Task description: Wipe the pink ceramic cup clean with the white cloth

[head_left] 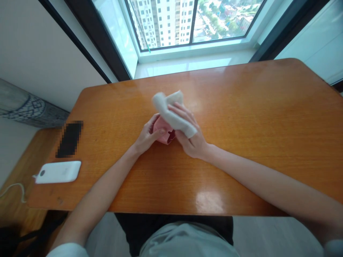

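My left hand [149,134] is closed around a small pink object [162,130] with a dark red patch at its lower right side; its exact kind is hard to make out. A folded white cloth [171,114] is held in my right hand [191,137], fingers over it and thumb underneath. The cloth hangs just above the pink object and covers its upper right part. Whether the cloth touches the object I cannot tell. Both hands are near the middle of the wooden table [241,107].
On the table's left side lie a white power bank or similar device [59,172] with a cable and a pixelated dark rectangle [69,139]. Beyond the far edge is a window [191,21] with a sill. A patterned curtain [34,107] hangs at left.
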Motion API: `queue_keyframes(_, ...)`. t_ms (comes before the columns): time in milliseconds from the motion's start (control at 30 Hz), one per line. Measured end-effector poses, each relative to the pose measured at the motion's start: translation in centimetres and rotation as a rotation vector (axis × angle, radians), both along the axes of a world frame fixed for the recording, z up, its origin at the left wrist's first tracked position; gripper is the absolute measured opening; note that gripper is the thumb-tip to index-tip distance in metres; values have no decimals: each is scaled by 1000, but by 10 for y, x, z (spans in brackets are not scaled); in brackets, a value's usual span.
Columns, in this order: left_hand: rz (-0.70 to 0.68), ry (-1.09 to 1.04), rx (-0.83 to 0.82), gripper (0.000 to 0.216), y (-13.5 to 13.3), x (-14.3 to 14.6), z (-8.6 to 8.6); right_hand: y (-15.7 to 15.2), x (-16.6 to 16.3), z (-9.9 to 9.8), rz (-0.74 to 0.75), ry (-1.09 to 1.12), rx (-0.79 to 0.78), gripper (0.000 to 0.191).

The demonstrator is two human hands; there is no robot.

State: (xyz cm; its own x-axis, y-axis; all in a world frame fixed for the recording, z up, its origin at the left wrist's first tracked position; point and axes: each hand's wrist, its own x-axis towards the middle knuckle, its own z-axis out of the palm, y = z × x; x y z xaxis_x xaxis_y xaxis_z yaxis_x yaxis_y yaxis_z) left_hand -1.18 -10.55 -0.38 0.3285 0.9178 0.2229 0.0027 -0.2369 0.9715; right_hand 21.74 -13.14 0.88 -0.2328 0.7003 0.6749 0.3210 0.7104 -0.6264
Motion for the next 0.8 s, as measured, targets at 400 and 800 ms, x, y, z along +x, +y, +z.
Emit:
queue_keyframes(400, 42, 181, 257, 63, -8, 0, 0, -5, 0, 6, -152, -114, 141, 73)
queue_keyframes(800, -139, 307, 235, 44, -17, 3, -2, -6, 3, 3, -6, -216, 197, 59)
